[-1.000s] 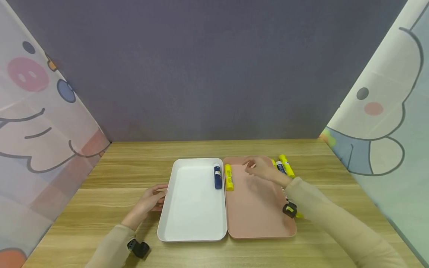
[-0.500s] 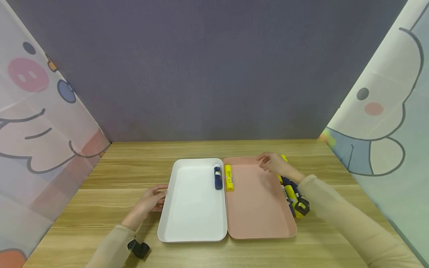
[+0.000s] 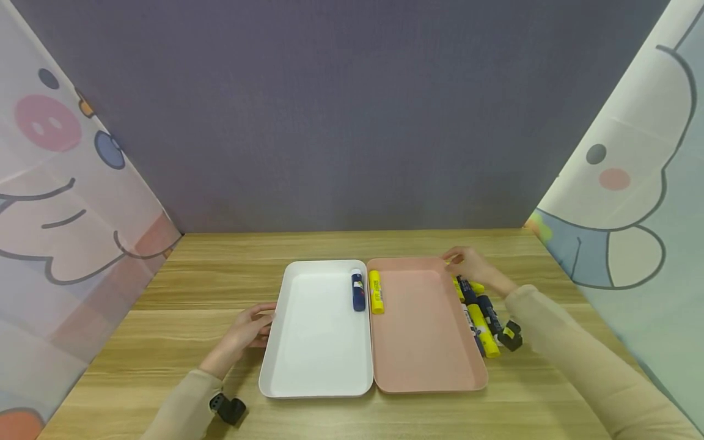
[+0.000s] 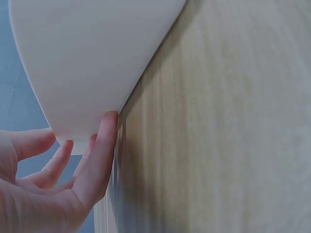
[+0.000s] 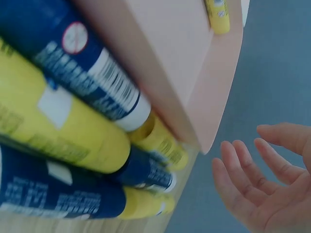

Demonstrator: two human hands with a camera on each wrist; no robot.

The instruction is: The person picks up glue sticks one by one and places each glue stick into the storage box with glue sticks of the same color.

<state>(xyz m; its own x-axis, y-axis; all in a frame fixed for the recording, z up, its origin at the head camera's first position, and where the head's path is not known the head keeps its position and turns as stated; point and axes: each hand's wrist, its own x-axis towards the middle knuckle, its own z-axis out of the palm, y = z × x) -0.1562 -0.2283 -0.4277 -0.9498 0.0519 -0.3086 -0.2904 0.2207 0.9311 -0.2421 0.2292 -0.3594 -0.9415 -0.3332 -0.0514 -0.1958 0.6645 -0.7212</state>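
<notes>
Against the outer side of the white tray (image 3: pixel 316 391) my left hand (image 3: pixel 246 330) rests its fingertips, with the thumb at the rim. Inside that tray a dark blue glue stick (image 3: pixel 358 293) lies by the right wall. A yellow glue stick (image 3: pixel 376 293) lies along the left wall of the pink tray (image 3: pixel 429 373). My right hand (image 3: pixel 467 264) is over the pink tray's far right corner, holding nothing, its fingers (image 5: pixel 243 165) loosely bent and spread. Just below it, several yellow and blue glue sticks (image 5: pixel 63 116) lie heaped along the tray's outer right side.
The two trays stand side by side on a wooden table (image 3: pixel 220 263). A grey wall panel (image 3: pixel 352 122) rises behind the table, and cartoon-printed curtains (image 3: pixel 621 183) flank it. A small black wrist camera (image 3: pixel 510 336) hangs over the heaped sticks.
My right hand has moved right, from above the pink tray to its far right corner, uncovering more of the heaped glue sticks. The left hand and both trays stay put.
</notes>
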